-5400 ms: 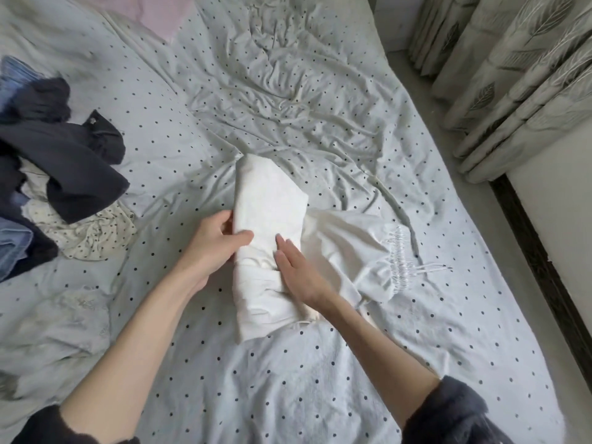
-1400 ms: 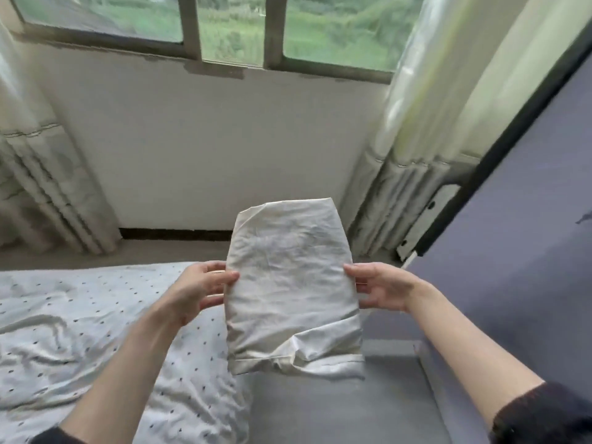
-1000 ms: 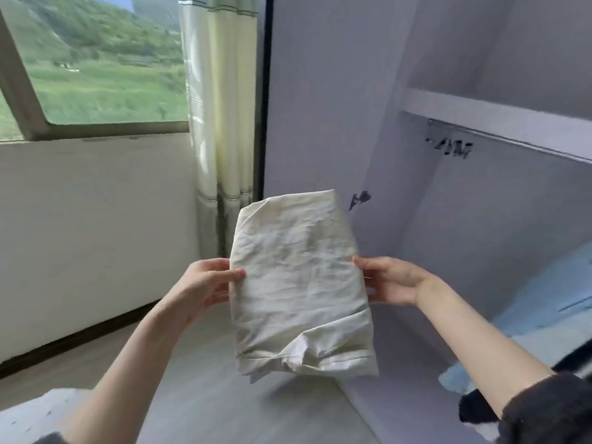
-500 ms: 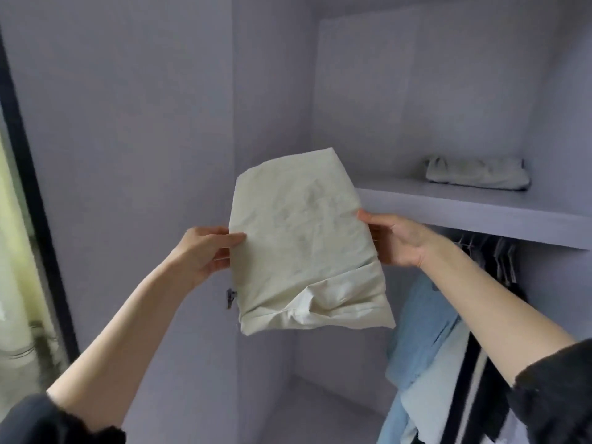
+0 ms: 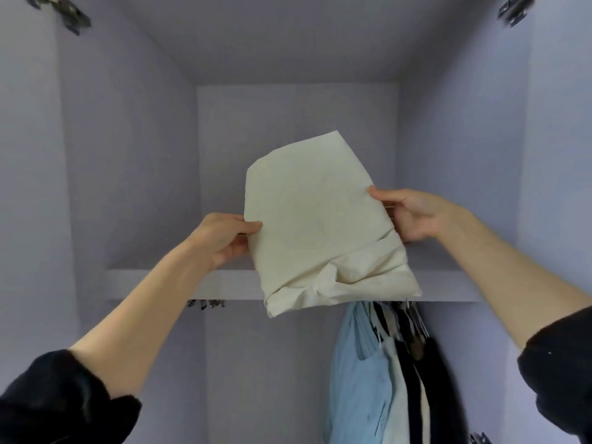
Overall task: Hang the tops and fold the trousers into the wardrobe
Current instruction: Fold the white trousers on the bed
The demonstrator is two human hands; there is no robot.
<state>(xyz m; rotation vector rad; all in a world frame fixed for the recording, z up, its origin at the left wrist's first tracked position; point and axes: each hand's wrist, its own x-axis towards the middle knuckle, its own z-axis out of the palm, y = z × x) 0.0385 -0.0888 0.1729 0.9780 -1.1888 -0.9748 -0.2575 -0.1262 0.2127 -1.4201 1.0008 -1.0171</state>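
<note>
The folded cream trousers (image 5: 315, 225) are held up in front of the wardrobe's upper compartment, above the front edge of the shelf (image 5: 192, 285). My left hand (image 5: 224, 240) pinches their left edge, thumb on top and fingers under. My right hand (image 5: 413, 214) grips the right edge the same way. The bundle's lower end hangs below the shelf's front edge. What lies on the shelf behind the bundle is hidden.
Below the shelf hang several tops, a light blue shirt (image 5: 358, 379) and dark and striped pieces (image 5: 416, 373), at the lower right. The lilac wardrobe side walls (image 5: 121, 174) close in left and right. The left part under the shelf holds no clothes.
I turned from the bed past the window to the open wardrobe, carrying the folded trousers in both hands. They have risen to shelf height, facing the upper compartment.
</note>
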